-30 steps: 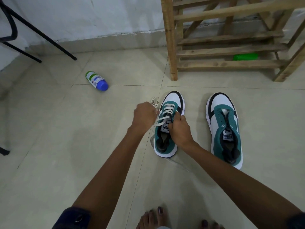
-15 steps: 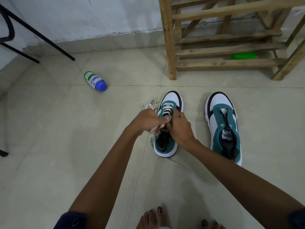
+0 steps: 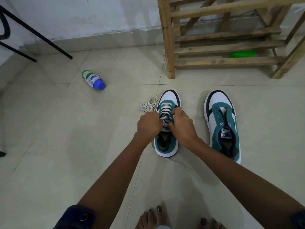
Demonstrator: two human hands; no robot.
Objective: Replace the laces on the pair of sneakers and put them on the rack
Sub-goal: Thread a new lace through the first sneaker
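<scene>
pale tiled floor [image 3: 82, 154], white wall [image 3: 82, 14]

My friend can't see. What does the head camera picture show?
Two hands, left hand and right hand, work a white lace into a green and white sneaker on the floor. The other sneaker sits unlaced to its right, near a wooden rack, with a blue-capped bottle lying off to the left.

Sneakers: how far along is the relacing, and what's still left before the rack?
Done: the left sneaker has white lace across its lower eyelets. In hand: left hand and right hand work lace at its upper eyelets. Left: finish it, lace the right sneaker, whose eyelets are bare, then put both on the rack. A loose lace bundle lies beside the left sneaker.
</scene>
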